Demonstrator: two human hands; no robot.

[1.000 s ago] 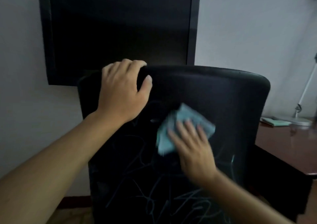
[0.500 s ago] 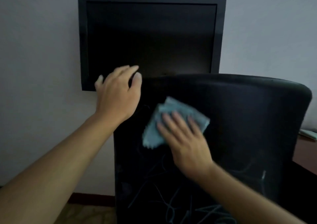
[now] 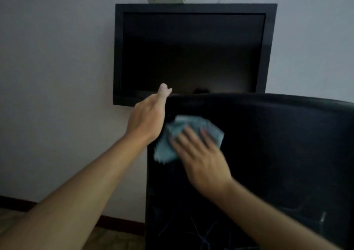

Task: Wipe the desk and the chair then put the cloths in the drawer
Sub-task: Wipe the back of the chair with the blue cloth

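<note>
While the left hand steadies the chair, the right hand's flat grip presses the cloth.

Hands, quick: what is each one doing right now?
Left hand: open, fingers straight at the black chair back top edge.
Right hand: open, pressing the light-blue cloth flat.

Left grip reaches forward edge-on, fingers straight, thumb up; right grip, blurred, lies flat with fingers spread.
</note>
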